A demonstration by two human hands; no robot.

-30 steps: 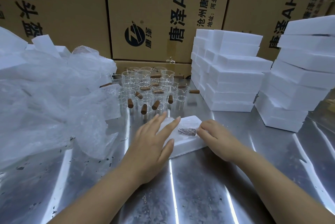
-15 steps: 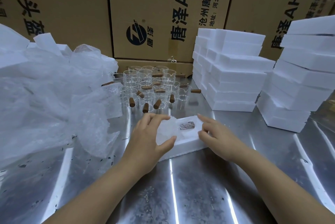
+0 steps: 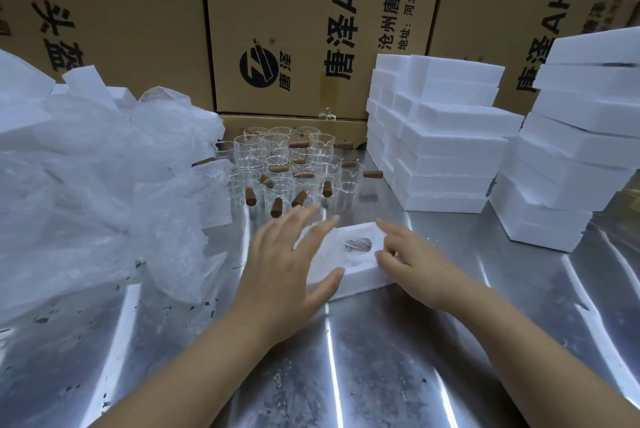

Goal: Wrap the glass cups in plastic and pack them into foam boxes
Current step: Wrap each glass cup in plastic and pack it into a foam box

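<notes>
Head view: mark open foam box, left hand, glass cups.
open foam box (image 3: 360,282), head view, near wall
left hand (image 3: 280,272), head view, back of hand
glass cups (image 3: 277,164), head view, cluster middle

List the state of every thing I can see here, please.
Foam box: open, flat on the table, a wrapped cup inside.
Left hand: open, fingers spread over the box.
Right hand: at the box's right end; grip unclear.
Glass cups: unwrapped, upright, clustered.
Foam stacks: piled up.
Plastic sheets: crumpled heap.

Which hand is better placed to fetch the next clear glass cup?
Probably the left hand: its open fingers lie nearest the clear glass cups; the right hand rests on the white foam box.
</notes>
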